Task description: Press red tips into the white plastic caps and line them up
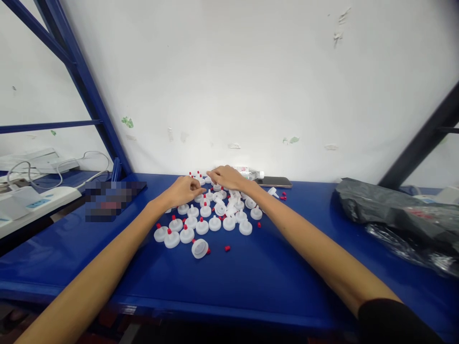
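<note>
Left hand (183, 190) and right hand (226, 177), fingers narrowly bent, grip contents unclear, over white lids (228, 223) on a blue desk (247, 282); behind the lids, a bottle's (254, 174) red-marked label, unreadable.

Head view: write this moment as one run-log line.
left hand: at round white plastic lids | right hand: near their far side | small red plastic caps: some on lids, some loose on blue table

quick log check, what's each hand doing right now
Left hand: fingers curled, any hold can't be told.
Right hand: fingers bent, any hold can't be told.
</note>
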Demonstrator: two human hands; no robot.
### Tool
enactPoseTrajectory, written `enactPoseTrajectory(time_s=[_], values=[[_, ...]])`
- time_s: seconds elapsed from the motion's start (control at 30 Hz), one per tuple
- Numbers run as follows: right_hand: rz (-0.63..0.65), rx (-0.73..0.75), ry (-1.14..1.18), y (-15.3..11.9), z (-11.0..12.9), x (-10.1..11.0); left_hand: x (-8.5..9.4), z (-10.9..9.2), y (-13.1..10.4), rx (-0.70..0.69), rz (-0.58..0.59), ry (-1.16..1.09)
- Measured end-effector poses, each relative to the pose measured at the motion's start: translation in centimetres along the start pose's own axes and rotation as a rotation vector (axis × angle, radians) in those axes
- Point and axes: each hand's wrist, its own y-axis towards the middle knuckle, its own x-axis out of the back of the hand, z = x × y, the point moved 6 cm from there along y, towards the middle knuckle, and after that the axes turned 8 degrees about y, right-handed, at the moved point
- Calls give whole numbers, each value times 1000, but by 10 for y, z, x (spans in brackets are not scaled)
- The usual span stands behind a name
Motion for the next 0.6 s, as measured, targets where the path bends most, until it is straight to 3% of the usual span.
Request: enactPoseTrajectory(time_s=[0.33, 0.6], values=[[323, -27, 122, -6, -11, 10, 0, 3, 0, 28, 47, -32], [303, -32, 201, -3, -27, 9, 8, -5, -1, -33, -17, 31]])
